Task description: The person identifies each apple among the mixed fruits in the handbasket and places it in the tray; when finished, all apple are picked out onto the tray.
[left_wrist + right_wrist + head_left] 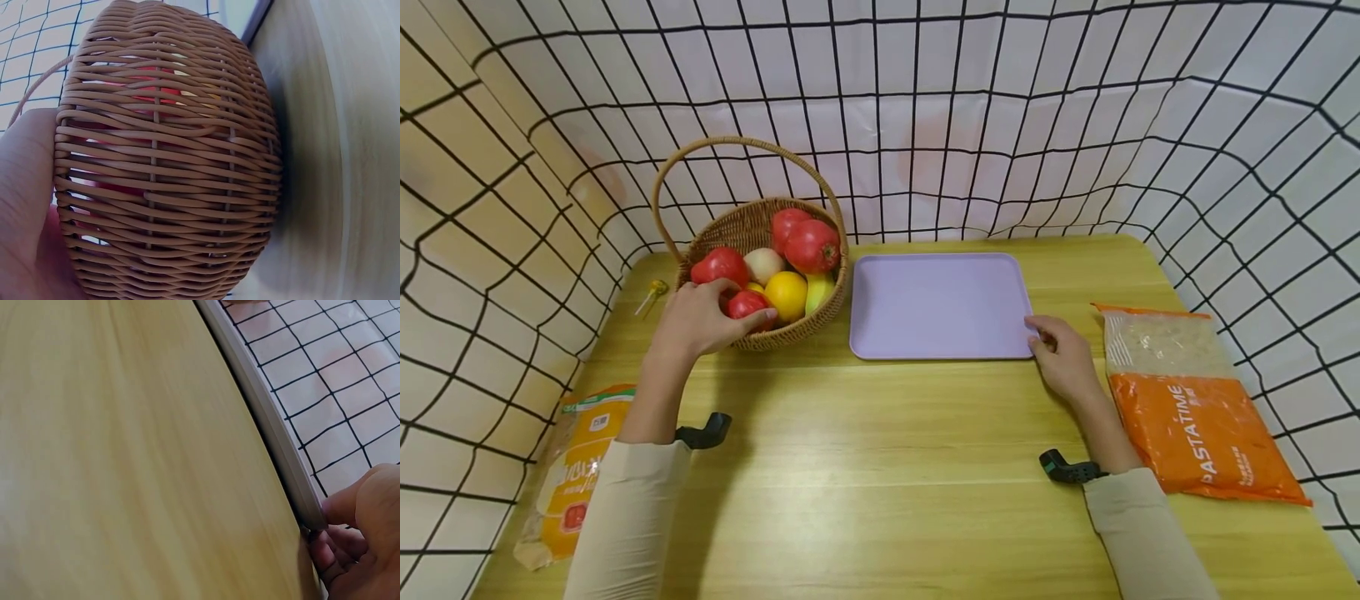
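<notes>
In the head view my left hand [700,315] reaches over the near rim of a wicker basket [808,329], thumb and fingers around a red apple [748,305]. Beside that apple lie an orange [786,296], a pale round fruit [764,265], a yellow-green fruit [817,292] and more red fruit, including a pomegranate [812,247]. The basket's woven side [169,162] hides most of the fruit in the left wrist view. My right hand [1063,358] pinches the near right corner of a flat lilac tray [940,308], thumb [344,506] on top of its rim.
An orange pasta bag [1202,417] lies at the right, and another orange-and-clear package [583,467] is partly under the left forearm. A yellow lollipop [657,288] sits left of the basket. White gridded sheeting [955,117] encloses the wooden table [880,467] at back and sides.
</notes>
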Motion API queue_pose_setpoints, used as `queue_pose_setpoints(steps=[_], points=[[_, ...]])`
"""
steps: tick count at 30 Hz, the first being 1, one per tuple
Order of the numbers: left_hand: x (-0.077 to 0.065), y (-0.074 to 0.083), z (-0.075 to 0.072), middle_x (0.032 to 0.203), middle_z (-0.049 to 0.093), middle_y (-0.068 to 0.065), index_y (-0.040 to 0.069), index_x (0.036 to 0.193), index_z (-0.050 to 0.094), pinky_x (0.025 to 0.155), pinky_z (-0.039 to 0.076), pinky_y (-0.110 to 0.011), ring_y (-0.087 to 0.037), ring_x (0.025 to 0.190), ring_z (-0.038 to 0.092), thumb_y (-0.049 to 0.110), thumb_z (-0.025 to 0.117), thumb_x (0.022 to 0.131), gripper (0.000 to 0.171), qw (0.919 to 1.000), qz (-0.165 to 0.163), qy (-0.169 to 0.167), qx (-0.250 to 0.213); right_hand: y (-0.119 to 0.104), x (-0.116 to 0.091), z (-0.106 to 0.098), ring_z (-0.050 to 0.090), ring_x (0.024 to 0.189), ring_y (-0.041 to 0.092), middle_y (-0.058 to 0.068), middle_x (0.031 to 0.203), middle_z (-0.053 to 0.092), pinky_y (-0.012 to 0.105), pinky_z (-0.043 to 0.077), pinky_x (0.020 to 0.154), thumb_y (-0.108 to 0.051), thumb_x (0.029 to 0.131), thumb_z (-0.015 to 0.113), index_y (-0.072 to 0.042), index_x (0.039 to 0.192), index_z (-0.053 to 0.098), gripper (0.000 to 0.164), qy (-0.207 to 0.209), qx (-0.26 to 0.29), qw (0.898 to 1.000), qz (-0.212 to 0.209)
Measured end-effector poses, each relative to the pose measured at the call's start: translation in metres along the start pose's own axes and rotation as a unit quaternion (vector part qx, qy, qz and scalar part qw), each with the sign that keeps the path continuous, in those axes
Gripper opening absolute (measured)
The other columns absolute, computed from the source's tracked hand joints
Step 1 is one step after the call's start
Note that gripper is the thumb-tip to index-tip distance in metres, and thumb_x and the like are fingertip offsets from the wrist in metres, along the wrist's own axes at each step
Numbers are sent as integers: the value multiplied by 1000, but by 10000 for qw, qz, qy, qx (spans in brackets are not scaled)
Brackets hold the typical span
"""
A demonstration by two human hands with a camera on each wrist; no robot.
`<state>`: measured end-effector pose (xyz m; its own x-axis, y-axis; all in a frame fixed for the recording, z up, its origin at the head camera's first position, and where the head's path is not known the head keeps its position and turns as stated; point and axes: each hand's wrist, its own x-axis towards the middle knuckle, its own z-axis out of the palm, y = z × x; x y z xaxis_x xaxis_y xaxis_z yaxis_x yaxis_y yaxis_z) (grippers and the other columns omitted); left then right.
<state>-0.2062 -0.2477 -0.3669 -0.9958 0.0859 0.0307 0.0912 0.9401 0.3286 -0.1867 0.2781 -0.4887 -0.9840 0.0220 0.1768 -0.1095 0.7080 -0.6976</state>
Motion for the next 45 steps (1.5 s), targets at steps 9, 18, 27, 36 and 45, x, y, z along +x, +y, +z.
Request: queue_pose_setpoints(steps=[9, 18, 27, 36, 45], points=[[-1, 0, 5, 109, 69, -22, 6, 125, 65, 103, 35, -61, -45, 113, 49, 77, 71, 78, 86, 9978, 22, 521, -404, -1, 0, 4, 54, 110, 32, 24, 141, 59, 35, 41, 90, -6, 103, 55, 2, 139, 61, 38, 7, 53, 9997, 249], [0, 5, 13, 115, 72, -17, 14, 126, 69, 87, 50, -56, -37, 104, 59, 70, 82, 71, 79, 9878, 172, 1269, -887, -1, 6, 9, 56, 103, 30, 23, 133, 63, 30, 41, 84, -4, 98, 60, 2, 135, 65, 38, 278, -29, 9989, 373], [-1, 13, 18, 128, 68, -16, 13, 134, 63, 95, 50, -62, -41, 113, 58, 60, 92, 66, 88, 9799, 252, 1558, -1222, -7, 10, 13, 52, 94, 26, 19, 107, 64, 30, 39, 80, -3, 96, 58, 1, 128, 70, 34, 598, 61, 9971, 474], [-1, 28, 18, 138, 63, -11, 15, 140, 61, 101, 46, -66, -40, 127, 49, 51, 93, 68, 86, 9719, 280, 1483, -1805, -6, 10, 15, 55, 96, 25, 21, 117, 67, 28, 40, 81, -3, 97, 56, 0, 128, 70, 34, 582, 100, 9970, 505], [1, 49, 25, 125, 70, -4, 19, 131, 65, 97, 54, -55, -27, 115, 61, 47, 97, 63, 80, 9488, 896, 2056, -2226, -3, 9, 17, 55, 95, 22, 20, 125, 68, 22, 40, 78, -3, 98, 55, -1, 129, 70, 34, 672, 97, 9967, 448]])
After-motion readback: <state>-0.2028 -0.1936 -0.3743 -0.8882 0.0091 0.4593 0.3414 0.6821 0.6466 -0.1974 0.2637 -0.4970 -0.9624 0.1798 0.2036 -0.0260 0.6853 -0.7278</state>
